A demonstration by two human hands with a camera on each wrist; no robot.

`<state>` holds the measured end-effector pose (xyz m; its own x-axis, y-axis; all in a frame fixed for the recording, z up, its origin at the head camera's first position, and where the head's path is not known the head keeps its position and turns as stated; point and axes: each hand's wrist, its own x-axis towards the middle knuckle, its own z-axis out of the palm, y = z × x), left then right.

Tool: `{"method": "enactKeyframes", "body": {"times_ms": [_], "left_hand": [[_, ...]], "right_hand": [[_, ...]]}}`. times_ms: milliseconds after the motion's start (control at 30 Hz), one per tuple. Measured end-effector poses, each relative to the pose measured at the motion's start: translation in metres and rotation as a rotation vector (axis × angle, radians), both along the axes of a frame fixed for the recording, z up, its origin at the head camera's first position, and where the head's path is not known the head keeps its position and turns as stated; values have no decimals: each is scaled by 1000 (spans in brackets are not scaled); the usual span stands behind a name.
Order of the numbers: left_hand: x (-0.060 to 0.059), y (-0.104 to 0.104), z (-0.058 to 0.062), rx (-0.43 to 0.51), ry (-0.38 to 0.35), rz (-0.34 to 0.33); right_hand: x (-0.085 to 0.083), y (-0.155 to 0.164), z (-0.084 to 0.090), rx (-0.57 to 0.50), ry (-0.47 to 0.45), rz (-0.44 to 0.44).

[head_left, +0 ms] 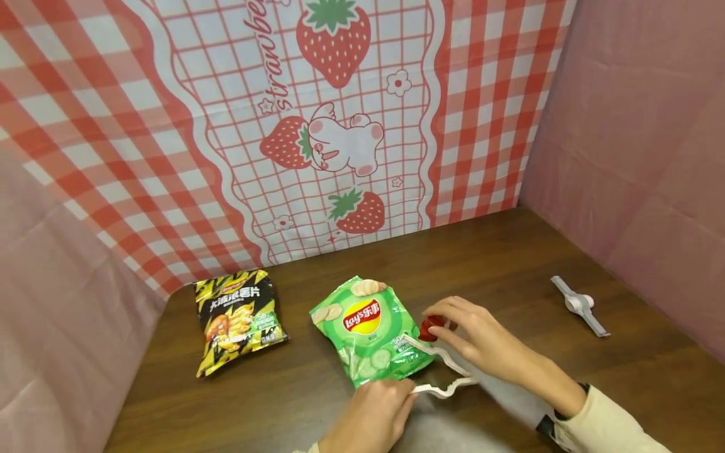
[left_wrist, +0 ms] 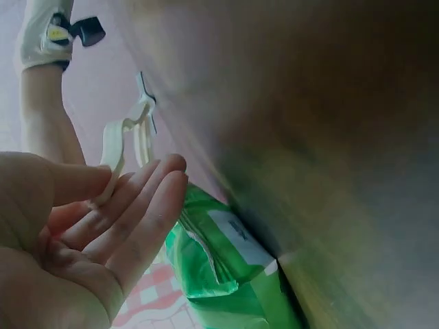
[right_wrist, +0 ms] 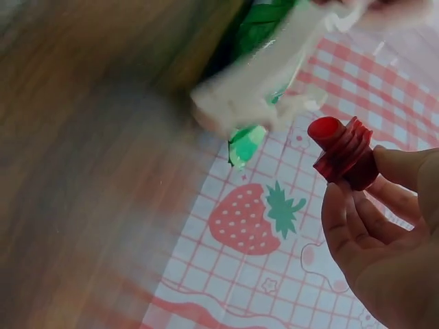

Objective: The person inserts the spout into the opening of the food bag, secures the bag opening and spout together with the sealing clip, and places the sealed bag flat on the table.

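A green Lay's chip bag (head_left: 368, 327) lies flat on the brown table (head_left: 510, 251). At its lower right edge sits a white bag clip (head_left: 442, 371) with two wavy arms spread apart and a red ribbed cap (head_left: 430, 327) at their joint. My left hand (head_left: 404, 393) pinches the near arm's end between thumb and fingers. My right hand (head_left: 453, 333) pinches the red cap. The left wrist view shows the clip (left_wrist: 127, 140) across my fingers (left_wrist: 137, 205) beside the bag (left_wrist: 219, 253). In the right wrist view my fingertips (right_wrist: 363, 226) hold the cap (right_wrist: 343, 152) under the blurred clip (right_wrist: 267, 82).
A black and yellow chip bag (head_left: 238, 318) lies to the left of the green one. A second grey-white clip (head_left: 580, 305) rests at the table's right side. A strawberry-print cloth (head_left: 340, 126) forms the back wall and pink cloth lines both sides.
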<state>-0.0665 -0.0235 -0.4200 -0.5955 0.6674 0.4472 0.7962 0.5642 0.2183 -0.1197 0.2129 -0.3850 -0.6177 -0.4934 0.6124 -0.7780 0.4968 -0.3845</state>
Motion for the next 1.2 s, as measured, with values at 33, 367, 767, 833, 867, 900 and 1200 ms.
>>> {"method": "enactKeyframes", "body": {"times_ms": [33, 367, 767, 833, 867, 900, 1200], "left_hand": [[1, 0, 0, -20, 9, -8], [-6, 37, 2, -128, 49, 6], [-14, 58, -9, -232, 38, 155], [-14, 55, -8, -220, 24, 151], [-15, 53, -7, -208, 13, 148], [-16, 51, -6, -189, 5, 143], [-49, 11, 16, 49, -20, 226]], "right_hand": [[-2, 1, 1, -3, -2, 3], [-21, 26, 9, -40, 29, -128], [-30, 36, 1, -27, 19, -149], [-31, 37, -1, -23, 13, -155], [-32, 38, -1, -22, 11, -156], [-32, 38, -2, -19, 9, -157], [-37, 40, -5, -14, 15, -153]]}}
